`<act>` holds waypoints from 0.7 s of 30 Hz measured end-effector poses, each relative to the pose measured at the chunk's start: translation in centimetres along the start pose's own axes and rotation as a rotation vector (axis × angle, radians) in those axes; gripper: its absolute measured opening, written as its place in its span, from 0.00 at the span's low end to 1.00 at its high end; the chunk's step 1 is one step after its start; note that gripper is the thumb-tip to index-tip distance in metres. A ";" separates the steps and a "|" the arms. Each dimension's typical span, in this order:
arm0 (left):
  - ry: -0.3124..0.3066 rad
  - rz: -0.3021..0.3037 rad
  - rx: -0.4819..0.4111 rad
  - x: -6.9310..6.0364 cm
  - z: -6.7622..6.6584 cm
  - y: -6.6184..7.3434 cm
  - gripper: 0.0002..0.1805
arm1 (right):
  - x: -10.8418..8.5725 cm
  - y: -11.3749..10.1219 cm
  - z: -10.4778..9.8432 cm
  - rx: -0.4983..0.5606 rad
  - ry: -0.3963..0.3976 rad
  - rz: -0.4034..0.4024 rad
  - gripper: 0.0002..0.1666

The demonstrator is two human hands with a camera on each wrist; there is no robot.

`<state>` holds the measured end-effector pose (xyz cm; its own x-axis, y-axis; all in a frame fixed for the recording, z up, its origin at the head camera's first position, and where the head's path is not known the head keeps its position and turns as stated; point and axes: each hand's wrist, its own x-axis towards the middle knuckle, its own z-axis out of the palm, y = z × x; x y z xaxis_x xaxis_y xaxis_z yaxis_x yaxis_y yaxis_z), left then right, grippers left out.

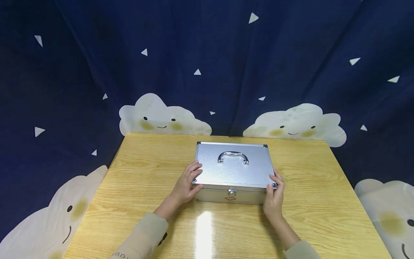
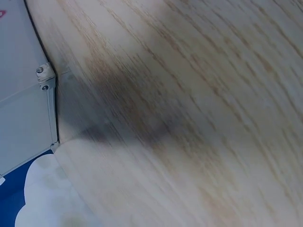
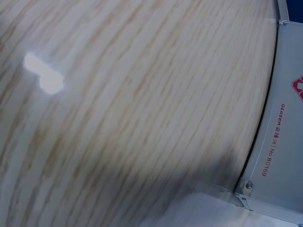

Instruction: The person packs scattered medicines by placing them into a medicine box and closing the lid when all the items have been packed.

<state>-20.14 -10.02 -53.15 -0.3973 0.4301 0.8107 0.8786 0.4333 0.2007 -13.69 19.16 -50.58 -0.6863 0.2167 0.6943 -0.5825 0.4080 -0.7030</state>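
Note:
A silver aluminum case (image 1: 210,158) lies on the wooden table with its lid down. On top is a chrome carrying handle (image 1: 233,154), and a latch (image 1: 231,193) sits at the middle of the front. My left hand (image 1: 186,184) grips the front left corner, fingers over the lid's edge and thumb at the front. At the front right corner my right hand (image 1: 275,198) holds the case, thumb at the front and fingers along the side. Neither hand shows in the wrist views, where only parts of the case (image 2: 23,127) and its printed front (image 3: 279,189) appear.
The wooden table (image 1: 155,158) extends around the case on every side. Behind it hangs a dark blue curtain (image 1: 181,32) with white triangles and smiling clouds, reaching the table's back edge. Light glares off the tabletop in front of the case.

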 end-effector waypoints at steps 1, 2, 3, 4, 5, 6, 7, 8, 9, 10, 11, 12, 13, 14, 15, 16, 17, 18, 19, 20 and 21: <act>0.000 0.000 0.003 0.0 0.0 0.0 0.27 | 0.0 0.0 0.0 -0.002 -0.004 0.001 0.18; -0.001 0.002 0.007 0.1 0.0 0.0 0.27 | 0.0 -0.1 0.0 -0.002 -0.007 0.001 0.18; -0.001 0.004 0.011 0.1 0.0 0.0 0.27 | 0.0 -0.1 -0.1 -0.005 -0.010 0.001 0.18; -0.002 0.005 0.014 0.1 -0.1 0.0 0.27 | 0.0 -0.2 -0.1 -0.009 -0.013 0.002 0.18; -0.004 0.004 0.017 0.1 -0.1 0.0 0.27 | 0.0 -0.2 -0.2 -0.014 -0.016 0.004 0.19; -0.004 0.010 0.021 0.2 -0.1 0.0 0.27 | 0.1 -0.2 -0.2 -0.020 -0.019 0.004 0.19; -0.004 0.014 0.025 0.2 -0.2 0.0 0.27 | 0.1 -0.2 -0.2 -0.027 -0.023 0.003 0.19; -0.005 0.018 0.029 0.2 -0.3 0.0 0.27 | 0.1 -0.2 -0.3 -0.029 -0.028 0.002 0.19; -0.007 0.022 0.032 0.2 -0.4 0.0 0.27 | 0.1 -0.1 -0.3 -0.033 -0.035 0.001 0.19; -0.007 0.024 0.034 0.2 -0.5 0.0 0.28 | 0.1 0.0 -0.4 -0.032 -0.043 0.001 0.19; -0.007 0.029 0.035 0.3 -0.6 0.0 0.28 | 0.1 0.2 -0.6 -0.036 -0.053 0.002 0.18; -0.005 0.035 0.036 0.4 -0.7 0.0 0.28 | 0.1 0.5 -0.7 -0.044 -0.062 0.003 0.17; -0.003 0.035 0.033 0.5 -0.8 0.0 0.28 | 0.1 0.9 -0.9 -0.060 -0.078 0.012 0.17; 0.001 0.032 0.023 0.7 -0.9 0.0 0.28 | 0.1 1.2 -1.2 -0.072 -0.091 0.021 0.16; 0.006 0.026 0.011 0.9 -1.1 0.1 0.28 | 0.2 1.5 -1.5 -0.091 -0.101 0.032 0.16; 0.014 0.017 -0.009 1.2 -1.3 0.1 0.27 | 0.3 1.7 -1.8 -0.111 -0.113 0.043 0.16; 0.020 0.006 -0.028 1.6 -1.4 0.2 0.26 | 0.5 1.9 -2.1 -0.133 -0.126 0.055 0.16; 0.022 -0.009 -0.046 2.1 -1.7 0.2 0.25 | 0.8 1.9 -2.5 -0.157 -0.141 0.061 0.16; 0.023 -0.027 -0.061 2.6 -1.9 0.3 0.24 | 1.2 1.8 -2.8 -0.166 -0.153 0.069 0.17; 0.021 -0.047 -0.072 3.1 -2.2 0.3 0.24 | 1.6 1.7 -3.1 -0.171 -0.158 0.062 0.17; 0.014 -0.064 -0.073 3.7 -2.6 0.2 0.23 | 2.2 1.6 -3.4 -0.180 -0.163 0.055 0.18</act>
<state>-20.75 -10.36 -48.69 -0.4503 0.3922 0.8021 0.8686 0.4007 0.2917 -14.65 23.28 -49.63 -0.7845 0.1030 0.6115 -0.4654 0.5540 -0.6903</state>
